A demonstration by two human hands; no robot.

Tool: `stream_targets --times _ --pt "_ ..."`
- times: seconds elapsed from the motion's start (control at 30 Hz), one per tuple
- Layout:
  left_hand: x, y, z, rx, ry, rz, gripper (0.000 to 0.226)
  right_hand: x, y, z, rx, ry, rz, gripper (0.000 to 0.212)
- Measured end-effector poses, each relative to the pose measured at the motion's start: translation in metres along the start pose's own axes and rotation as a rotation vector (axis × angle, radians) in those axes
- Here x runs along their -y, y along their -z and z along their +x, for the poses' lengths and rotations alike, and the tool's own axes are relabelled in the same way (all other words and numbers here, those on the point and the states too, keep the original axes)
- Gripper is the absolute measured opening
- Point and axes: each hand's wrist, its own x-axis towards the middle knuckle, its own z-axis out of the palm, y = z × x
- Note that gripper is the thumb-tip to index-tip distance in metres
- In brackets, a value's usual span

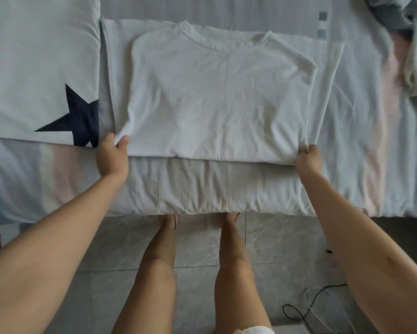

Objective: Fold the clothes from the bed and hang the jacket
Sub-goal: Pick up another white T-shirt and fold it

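As I read the head view from my end, I count one white T-shirt [217,100], neck hole away from the person, lying flat on the striped bed sheet [371,141]; everything else is placed against that shirt. Far left of it: one folded white garment [38,68] with one navy star [78,116] at its near right corner, just beside the shirt. At the shirt's near left corner, the left hand [112,160] pinches the fabric, thumb and fingers curled on the edge. Under the shirt, one wider white cloth layer [214,189] sticks out on both sides and drapes over the bed edge; I cannot tell if it is a separate garment. At the shirt's near right corner, the right hand [308,160] grips the edge, fingers curled round it. So two hands, one shirt, one hand per near corner. Right of the shirt comes bare sheet, then one crumpled heap of clothes [405,39] at the far right, well apart; I cannot tell what pieces are in it. Below the shirt, two bare legs [159,261] on the tiled floor [287,239], and one dark cable [308,307] on the floor, lower right.
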Motion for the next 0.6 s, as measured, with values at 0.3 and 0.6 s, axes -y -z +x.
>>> stream_targets --times 0.3,0.6 --pt "0.012 0.006 0.005 -0.034 0.242 -0.104 0.036 0.007 -0.004 -0.008 -0.218 -0.395 0.370 0.057" --pt "0.016 0.009 0.009 0.063 0.599 -0.755 0.029 0.046 -0.031 -0.065 -0.393 -0.273 0.861 0.040"
